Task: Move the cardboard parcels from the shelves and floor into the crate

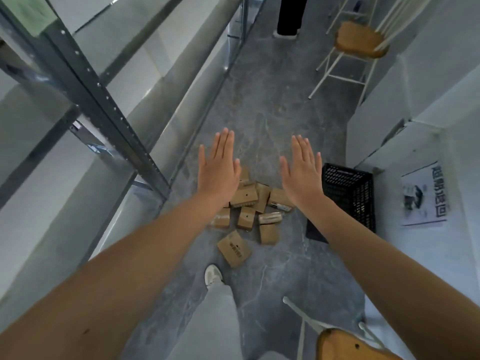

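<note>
Several small cardboard parcels [246, 201] lie in a heap on the grey floor, and one more parcel [234, 248] lies apart, nearer my feet. A black plastic crate [350, 193] stands on the floor to the right of the heap, against the white wall. My left hand [218, 168] and my right hand [302, 172] are stretched out flat, palms down, fingers straight, in the air above the heap. Neither hand holds anything. The hands hide part of the heap.
A grey metal shelf rack [104, 100] runs along the left. A wooden-seated chair [359, 40] stands at the far right and another chair [345, 344] at the lower right. A person's dark legs [289, 16] stand at the far end. My shoe [213, 275] is below the parcels.
</note>
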### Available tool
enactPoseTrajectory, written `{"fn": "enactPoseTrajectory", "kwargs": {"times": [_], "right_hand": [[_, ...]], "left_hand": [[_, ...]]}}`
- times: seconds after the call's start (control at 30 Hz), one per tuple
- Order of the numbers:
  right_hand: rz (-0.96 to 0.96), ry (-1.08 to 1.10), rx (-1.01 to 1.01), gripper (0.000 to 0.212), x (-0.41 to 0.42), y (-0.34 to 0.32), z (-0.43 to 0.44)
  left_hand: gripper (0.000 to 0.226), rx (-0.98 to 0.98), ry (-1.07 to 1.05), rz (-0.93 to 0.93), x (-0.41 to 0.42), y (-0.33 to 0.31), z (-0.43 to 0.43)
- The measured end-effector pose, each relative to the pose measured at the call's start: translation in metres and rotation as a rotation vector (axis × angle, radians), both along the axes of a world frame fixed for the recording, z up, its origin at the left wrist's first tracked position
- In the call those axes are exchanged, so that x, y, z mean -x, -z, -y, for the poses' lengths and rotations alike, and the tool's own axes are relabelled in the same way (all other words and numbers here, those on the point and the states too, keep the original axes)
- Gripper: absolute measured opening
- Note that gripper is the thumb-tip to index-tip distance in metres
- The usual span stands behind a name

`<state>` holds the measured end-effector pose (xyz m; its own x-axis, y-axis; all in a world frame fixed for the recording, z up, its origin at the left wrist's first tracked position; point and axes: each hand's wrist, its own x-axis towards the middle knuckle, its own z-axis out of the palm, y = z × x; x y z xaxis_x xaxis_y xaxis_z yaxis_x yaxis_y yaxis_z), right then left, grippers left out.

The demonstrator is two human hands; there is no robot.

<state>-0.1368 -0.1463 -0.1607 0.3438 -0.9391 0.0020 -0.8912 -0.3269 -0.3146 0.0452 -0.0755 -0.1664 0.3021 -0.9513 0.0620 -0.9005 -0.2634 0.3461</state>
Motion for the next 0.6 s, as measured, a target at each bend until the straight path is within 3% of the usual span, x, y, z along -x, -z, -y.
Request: {"fn": "enactPoseTrajectory", "kwargs": {"times": [0.17, 0.33, 0.6], "right_hand": [[-0.009, 0.038, -0.04, 0.058, -0.012, 0.033, 0.05], [-0.044, 0.049, -0.116, 0.058, 0.009, 0.087, 0.088], [-0.223, -0.009, -0.35, 0.059, 0.064, 0.265, 0.156]], "left_hand": [[0.06, -0.12, 0.019, 0.02, -0.029, 0.047, 0.066], [0.059, -0.208, 0.057, -0.064, -0.006, 0.113, 0.1], [0.057, -0.396, -0.028, -0.271, 0.057, 0.276, 0.125]]}}
